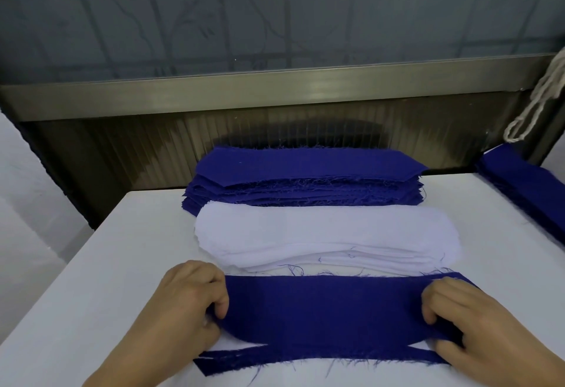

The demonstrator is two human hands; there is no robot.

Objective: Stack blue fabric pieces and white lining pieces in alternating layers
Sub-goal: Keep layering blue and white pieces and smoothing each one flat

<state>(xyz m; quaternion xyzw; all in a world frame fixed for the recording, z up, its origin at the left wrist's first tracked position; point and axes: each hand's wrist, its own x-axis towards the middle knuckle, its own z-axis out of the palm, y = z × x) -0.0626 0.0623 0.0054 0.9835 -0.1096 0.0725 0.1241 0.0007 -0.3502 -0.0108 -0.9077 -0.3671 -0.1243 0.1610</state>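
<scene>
Only two hands and their forearms showed of the person. The left hand [186, 304] sat at about 7 o'clock in the view, the right hand [467, 322] at about 5 o'clock. Both were bare, skin uncovered from fingertips to wrist. The left forearm [122, 368] ran bare to the bottom edge at 7 o'clock, and the right forearm [544, 365] ran bare to the corner at 5 o'clock. The knuckles stood out as rounded ridges across the backs of both hands; the nails were too small to judge
</scene>
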